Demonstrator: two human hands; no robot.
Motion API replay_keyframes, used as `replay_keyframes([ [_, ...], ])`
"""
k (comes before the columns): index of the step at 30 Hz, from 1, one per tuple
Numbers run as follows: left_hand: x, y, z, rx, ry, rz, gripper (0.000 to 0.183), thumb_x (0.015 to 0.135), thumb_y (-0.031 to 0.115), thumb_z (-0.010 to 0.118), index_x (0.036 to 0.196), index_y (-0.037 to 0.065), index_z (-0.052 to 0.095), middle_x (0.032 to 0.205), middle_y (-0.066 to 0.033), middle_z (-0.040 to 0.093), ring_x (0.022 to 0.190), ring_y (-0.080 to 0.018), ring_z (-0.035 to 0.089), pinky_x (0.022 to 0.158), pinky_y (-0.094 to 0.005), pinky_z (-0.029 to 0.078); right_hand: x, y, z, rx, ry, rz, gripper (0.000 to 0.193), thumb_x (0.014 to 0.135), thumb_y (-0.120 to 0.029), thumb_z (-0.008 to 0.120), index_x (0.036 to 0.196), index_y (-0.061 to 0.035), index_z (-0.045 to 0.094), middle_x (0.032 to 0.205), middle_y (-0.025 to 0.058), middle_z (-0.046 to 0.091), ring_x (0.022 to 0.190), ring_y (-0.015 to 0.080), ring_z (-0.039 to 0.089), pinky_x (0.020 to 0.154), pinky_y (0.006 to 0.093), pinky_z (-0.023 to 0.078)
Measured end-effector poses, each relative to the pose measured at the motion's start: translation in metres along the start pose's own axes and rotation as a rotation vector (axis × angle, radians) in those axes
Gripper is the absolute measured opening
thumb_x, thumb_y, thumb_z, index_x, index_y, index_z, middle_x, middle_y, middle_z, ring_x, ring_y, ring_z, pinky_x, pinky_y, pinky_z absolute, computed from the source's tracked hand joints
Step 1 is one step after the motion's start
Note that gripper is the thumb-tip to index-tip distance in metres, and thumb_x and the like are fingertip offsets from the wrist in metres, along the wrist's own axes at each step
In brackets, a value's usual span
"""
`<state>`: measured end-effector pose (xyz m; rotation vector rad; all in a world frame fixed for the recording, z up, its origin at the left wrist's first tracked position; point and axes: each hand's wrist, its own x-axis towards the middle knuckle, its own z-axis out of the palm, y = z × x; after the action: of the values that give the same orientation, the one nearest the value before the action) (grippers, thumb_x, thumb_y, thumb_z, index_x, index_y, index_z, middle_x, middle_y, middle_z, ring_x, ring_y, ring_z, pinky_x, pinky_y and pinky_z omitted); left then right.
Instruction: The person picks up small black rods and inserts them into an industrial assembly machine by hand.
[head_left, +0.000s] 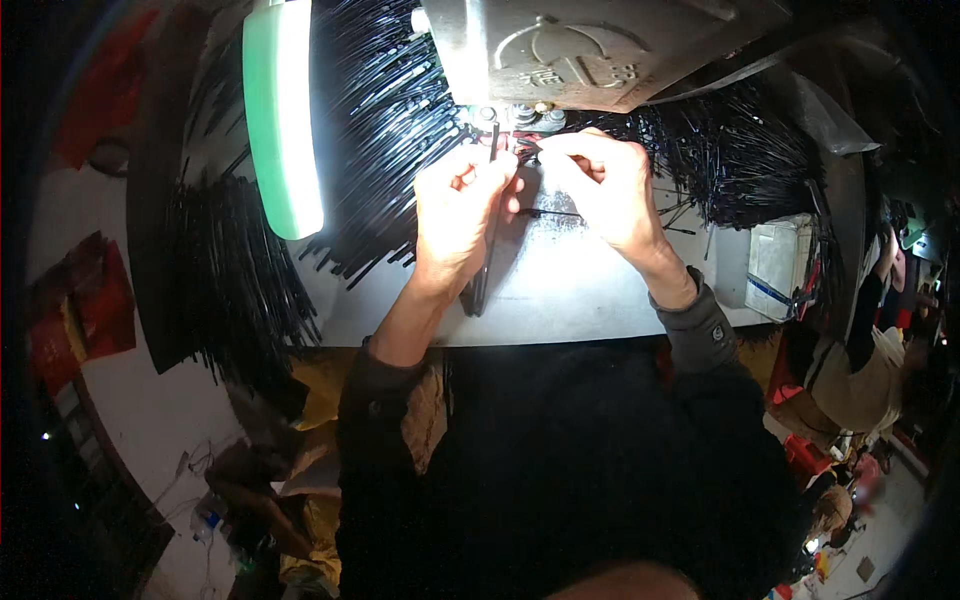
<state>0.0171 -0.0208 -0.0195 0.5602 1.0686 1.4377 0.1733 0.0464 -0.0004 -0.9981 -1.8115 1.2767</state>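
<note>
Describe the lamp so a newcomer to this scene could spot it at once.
Start with the pale table in front of the person, go to its upper left, where masses of thin black strands lie. Left of the left hand is a long lamp with a rounded lower end. Unlike the dark strands around it, it is green on one side and glowing white on the other.

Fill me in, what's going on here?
A person is working bare-handed at a metal machine. The left hand holds a long dark strip, while the right hand pinches a small dark piece, its exact shape unclear. Both hands are close together just below the machine's front edge, over a white table. Piles of thin black strips lie on both sides, and a lit green-and-white lamp stands out at left.
</note>
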Motion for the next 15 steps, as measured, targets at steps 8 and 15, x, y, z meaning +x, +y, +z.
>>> replay_keyframes([
  [8,0.004,0.002,0.001,0.156,0.076,0.113,0.029,0.084,0.0,0.059,0.112,-0.006,0.053,0.067,-0.0031,0.06,0.053,-0.0062,0.055,0.05,-0.0205,0.047,0.005,0.003,0.014,0.01,0.042,0.014,0.006,0.086,-0.002,0.062,0.09,0.0021,0.065,0.068,-0.0034,0.058,0.058,-0.0016,0.046,0.049,0.0158,0.037],
  [15,0.006,0.006,0.0,0.138,0.057,0.082,0.024,0.084,0.0,0.058,0.108,-0.005,0.055,0.066,-0.0005,0.057,0.05,-0.0044,0.051,0.047,-0.0179,0.045,0.007,0.005,0.02,0.054,0.024,0.056,0.006,0.087,-0.001,0.06,0.09,0.0026,0.064,0.067,-0.0042,0.058,0.058,-0.0016,0.047,0.05,0.0147,0.038],
])
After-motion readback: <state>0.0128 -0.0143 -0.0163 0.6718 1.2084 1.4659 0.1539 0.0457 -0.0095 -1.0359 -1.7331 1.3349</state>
